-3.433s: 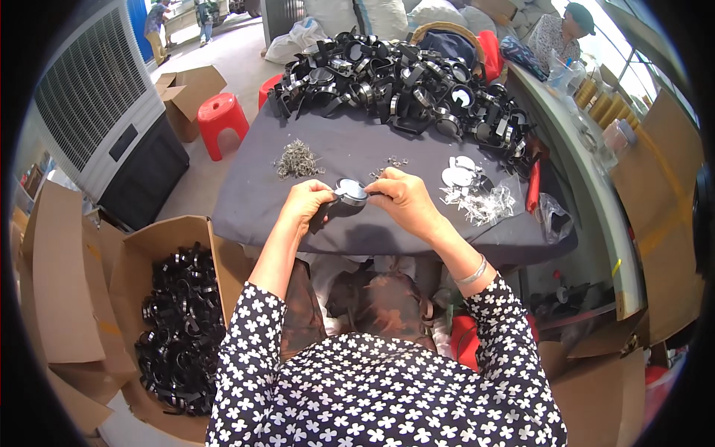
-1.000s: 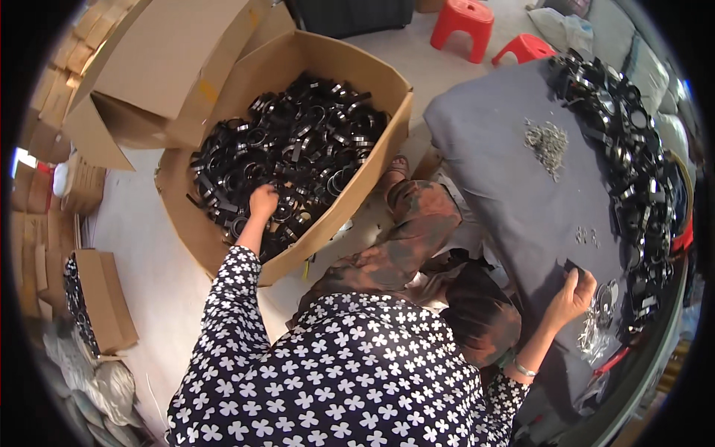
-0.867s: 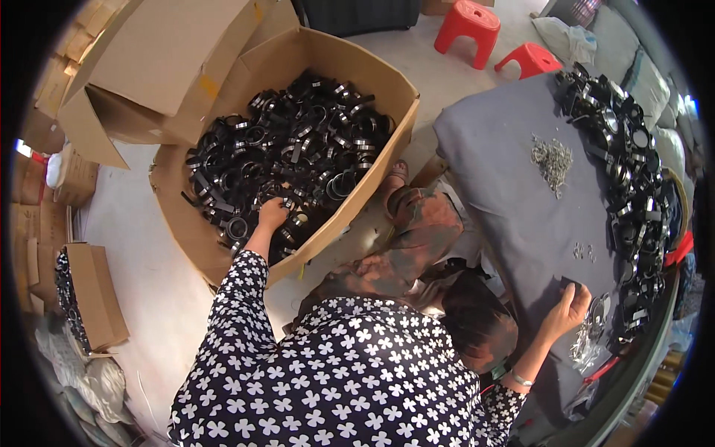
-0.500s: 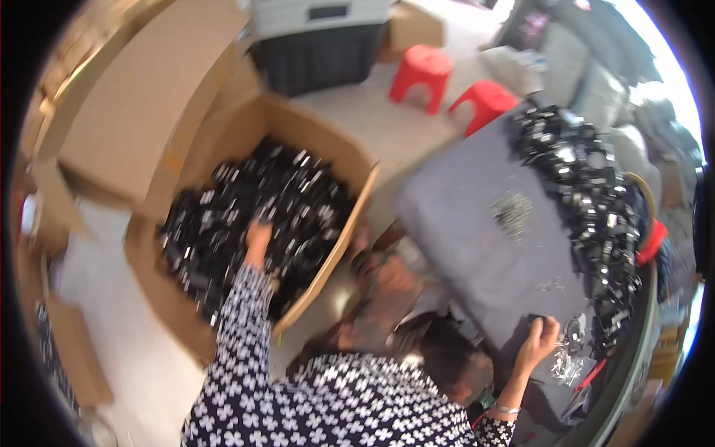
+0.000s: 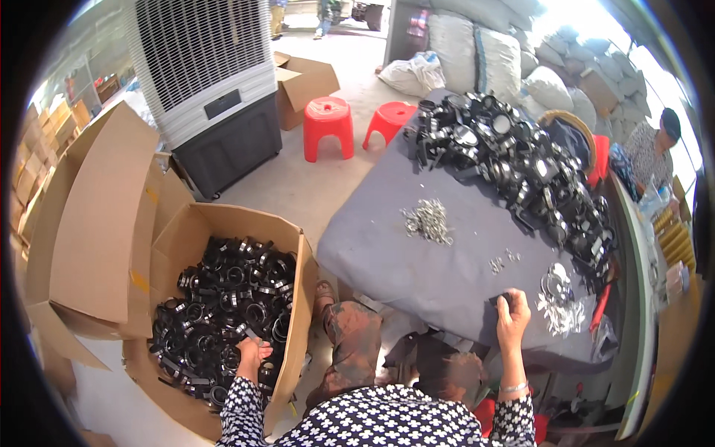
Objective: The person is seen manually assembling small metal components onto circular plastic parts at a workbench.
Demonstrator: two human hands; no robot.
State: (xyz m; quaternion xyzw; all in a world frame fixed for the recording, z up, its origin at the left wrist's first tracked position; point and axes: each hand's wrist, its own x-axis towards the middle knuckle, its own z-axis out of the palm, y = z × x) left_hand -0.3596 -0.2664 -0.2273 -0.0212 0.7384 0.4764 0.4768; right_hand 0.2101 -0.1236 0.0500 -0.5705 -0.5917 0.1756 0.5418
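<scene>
Left hand: the left hand (image 5: 255, 349) is held at 7 o'clock, inside the cardboard box (image 5: 307, 276). The fingers look loose; whether anything is gripped cannot be told.
Black bands: the black bands (image 5: 232, 276) with shiny rings are heaped around that hand. They could be tangled or scratched if one is pulled fast, because they are packed so close.
Right hand: the right hand (image 5: 514, 322) is held at 4 o'clock. A small black piece (image 5: 503, 299) is pinched by its thumb and fingers. It could be dropped if the pinch is eased.
Metal bits: a few metal bits (image 5: 506, 261) are spread at that hand's 12 o'clock, and a metal pile (image 5: 427, 221) is seen at its 10 to 11 o'clock. Both could be knocked about if the hand is swung across.
White strips: loose white strips (image 5: 562, 316) are found at its 3 o'clock. They could be mixed up if bumped.
Big heap: farther off at 12 o'clock, a big heap (image 5: 514, 160) is piled on the grey cloth (image 5: 372, 238). It could be made to slide if the cloth is tugged.
</scene>
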